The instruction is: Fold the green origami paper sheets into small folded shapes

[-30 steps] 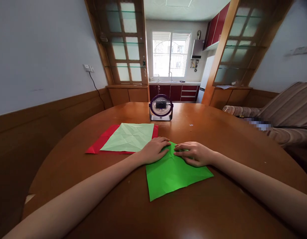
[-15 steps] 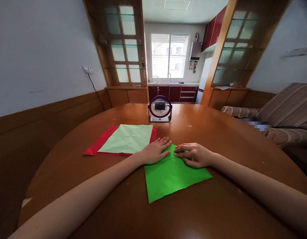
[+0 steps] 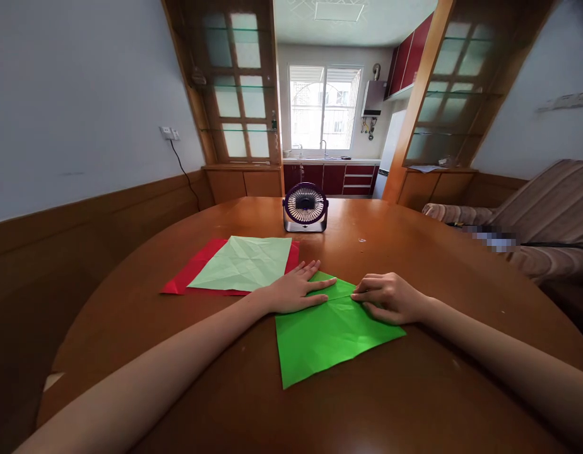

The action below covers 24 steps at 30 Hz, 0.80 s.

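Right fingers [image 3: 373, 283] moved rightward, green paper [image 3: 333, 337] beneath them.

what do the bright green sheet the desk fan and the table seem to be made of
Bright green sheet: likely thin paper with a slight gloss, judging by its creases and soft sheen.
Desk fan: probably plastic, smooth and dark, though its shinier base could be metal.
Table: wood or veneer, seemingly varnished, since its brown surface reflects light.
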{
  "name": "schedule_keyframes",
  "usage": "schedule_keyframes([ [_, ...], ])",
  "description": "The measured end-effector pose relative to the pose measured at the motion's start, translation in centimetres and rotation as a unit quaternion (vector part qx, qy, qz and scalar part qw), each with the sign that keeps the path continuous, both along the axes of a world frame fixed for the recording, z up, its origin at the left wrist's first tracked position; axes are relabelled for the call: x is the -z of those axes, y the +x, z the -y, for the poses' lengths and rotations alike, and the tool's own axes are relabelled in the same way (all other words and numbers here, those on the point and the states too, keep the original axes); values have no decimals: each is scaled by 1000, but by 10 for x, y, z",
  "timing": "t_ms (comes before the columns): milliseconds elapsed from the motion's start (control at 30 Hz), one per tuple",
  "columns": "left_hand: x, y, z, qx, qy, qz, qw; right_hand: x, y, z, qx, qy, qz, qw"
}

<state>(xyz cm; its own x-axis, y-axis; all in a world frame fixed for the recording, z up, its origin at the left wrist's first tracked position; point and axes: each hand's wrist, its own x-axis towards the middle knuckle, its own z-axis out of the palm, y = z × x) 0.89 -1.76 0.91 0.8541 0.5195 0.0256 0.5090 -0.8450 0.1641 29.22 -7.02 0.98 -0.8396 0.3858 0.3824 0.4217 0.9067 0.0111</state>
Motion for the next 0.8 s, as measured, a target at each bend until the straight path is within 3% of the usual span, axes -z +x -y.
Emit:
schedule_keyframes([
  [233,-4,-1,2,15,0,-7,1000,0,3,3,14,-5,-12,1000],
  [533,0,-1,8,29,108,-16,994,1,2,1,20,-16,-32,999],
  [800,-6,-6,8,52,58,-25,997,0,0,3,30,-10,-38,999],
])
